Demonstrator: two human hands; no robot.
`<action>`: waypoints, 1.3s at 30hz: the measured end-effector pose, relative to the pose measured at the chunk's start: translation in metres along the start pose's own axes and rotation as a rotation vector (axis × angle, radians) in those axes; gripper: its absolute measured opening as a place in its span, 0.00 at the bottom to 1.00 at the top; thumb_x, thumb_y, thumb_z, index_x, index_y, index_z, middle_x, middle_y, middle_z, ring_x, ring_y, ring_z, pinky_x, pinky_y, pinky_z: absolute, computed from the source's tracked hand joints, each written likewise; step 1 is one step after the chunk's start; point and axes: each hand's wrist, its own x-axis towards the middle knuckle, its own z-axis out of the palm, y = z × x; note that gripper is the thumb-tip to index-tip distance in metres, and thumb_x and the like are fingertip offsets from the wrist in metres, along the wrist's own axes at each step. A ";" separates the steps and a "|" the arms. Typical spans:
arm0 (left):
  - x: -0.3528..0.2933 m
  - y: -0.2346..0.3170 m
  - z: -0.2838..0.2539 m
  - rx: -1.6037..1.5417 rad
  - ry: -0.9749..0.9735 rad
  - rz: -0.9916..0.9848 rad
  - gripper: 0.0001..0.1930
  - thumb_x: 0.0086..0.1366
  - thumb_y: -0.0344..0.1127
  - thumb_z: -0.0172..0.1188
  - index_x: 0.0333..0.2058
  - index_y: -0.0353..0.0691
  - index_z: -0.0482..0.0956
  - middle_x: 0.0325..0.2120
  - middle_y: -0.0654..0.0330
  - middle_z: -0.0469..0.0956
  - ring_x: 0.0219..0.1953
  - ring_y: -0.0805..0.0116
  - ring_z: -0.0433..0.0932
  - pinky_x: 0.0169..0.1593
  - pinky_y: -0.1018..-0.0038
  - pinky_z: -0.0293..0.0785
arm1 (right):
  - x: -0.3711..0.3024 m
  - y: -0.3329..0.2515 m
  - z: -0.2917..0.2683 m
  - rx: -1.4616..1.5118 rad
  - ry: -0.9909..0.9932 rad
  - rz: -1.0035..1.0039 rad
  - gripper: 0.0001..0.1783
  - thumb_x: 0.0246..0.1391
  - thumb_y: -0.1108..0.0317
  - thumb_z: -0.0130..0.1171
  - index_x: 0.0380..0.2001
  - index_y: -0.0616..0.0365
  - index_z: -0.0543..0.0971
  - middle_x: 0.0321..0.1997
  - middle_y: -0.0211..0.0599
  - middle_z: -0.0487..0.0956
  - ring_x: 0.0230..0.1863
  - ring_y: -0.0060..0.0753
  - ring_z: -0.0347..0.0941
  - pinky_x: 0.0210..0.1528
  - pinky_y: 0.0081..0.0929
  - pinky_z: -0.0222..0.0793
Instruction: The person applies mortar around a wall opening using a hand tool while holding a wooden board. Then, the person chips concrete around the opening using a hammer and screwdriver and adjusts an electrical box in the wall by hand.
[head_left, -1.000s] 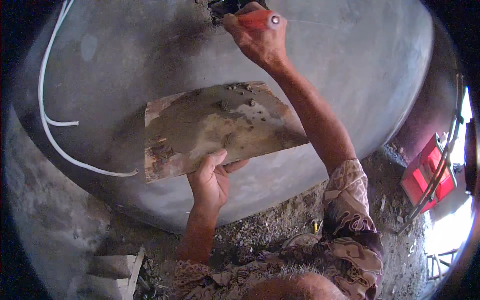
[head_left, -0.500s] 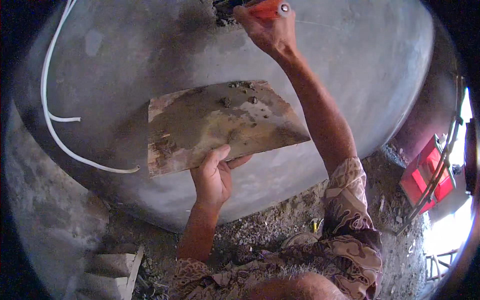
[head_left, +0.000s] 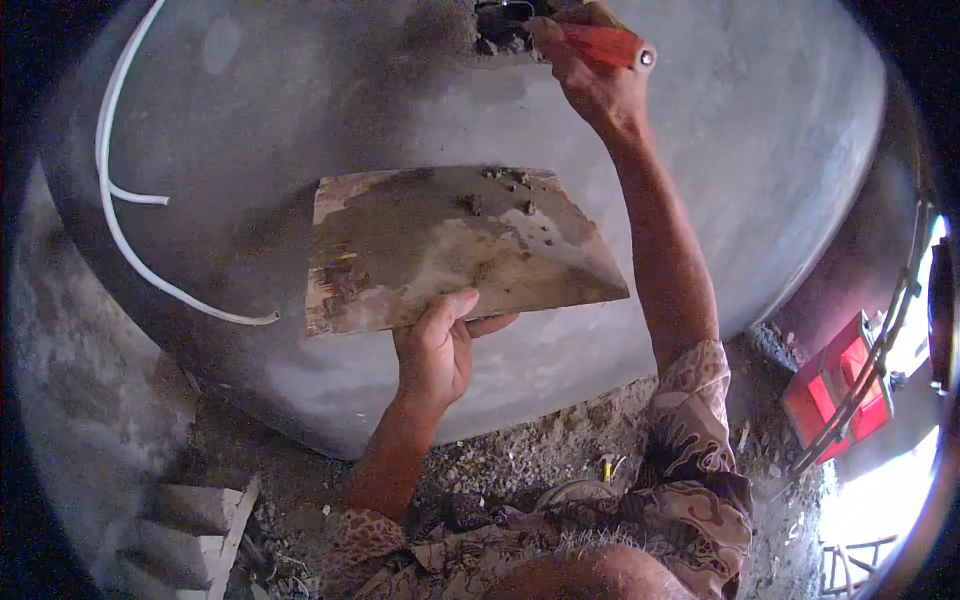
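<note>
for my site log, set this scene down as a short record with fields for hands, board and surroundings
left hand: grips the lower edge of a wooden board, thumb on its face
right hand: closed around a red-orange handle, beside a rough opening
board face: grey smears, small dark clumps
backdrop: smooth grey surface
left side: white tubes
right side: red box-like thing

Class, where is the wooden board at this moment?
In the head view, the wooden board is near the middle, held at its lower edge by the left hand, below the hole in the wall and left of the right forearm.
</note>
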 end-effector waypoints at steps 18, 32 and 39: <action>0.000 -0.002 -0.003 -0.034 -0.013 -0.018 0.23 0.57 0.26 0.51 0.53 0.33 0.63 0.47 0.52 0.72 0.49 0.55 0.75 0.44 0.55 0.81 | 0.004 0.000 -0.009 -0.200 0.016 -0.021 0.14 0.49 0.61 0.62 0.26 0.63 0.76 0.20 0.35 0.74 0.20 0.22 0.68 0.22 0.24 0.64; 0.000 -0.004 -0.005 -0.023 0.007 -0.018 0.26 0.57 0.28 0.52 0.57 0.39 0.63 0.50 0.53 0.72 0.50 0.55 0.75 0.43 0.54 0.81 | -0.014 -0.013 0.002 -0.018 0.183 0.140 0.15 0.49 0.58 0.65 0.25 0.60 0.77 0.19 0.28 0.75 0.19 0.16 0.67 0.22 0.18 0.64; -0.001 -0.001 0.001 -0.093 -0.005 -0.032 0.21 0.58 0.25 0.50 0.52 0.33 0.65 0.47 0.52 0.72 0.49 0.55 0.75 0.45 0.56 0.81 | -0.006 -0.001 0.011 -0.244 0.136 -0.042 0.16 0.50 0.58 0.65 0.25 0.61 0.77 0.20 0.29 0.76 0.20 0.18 0.69 0.24 0.19 0.67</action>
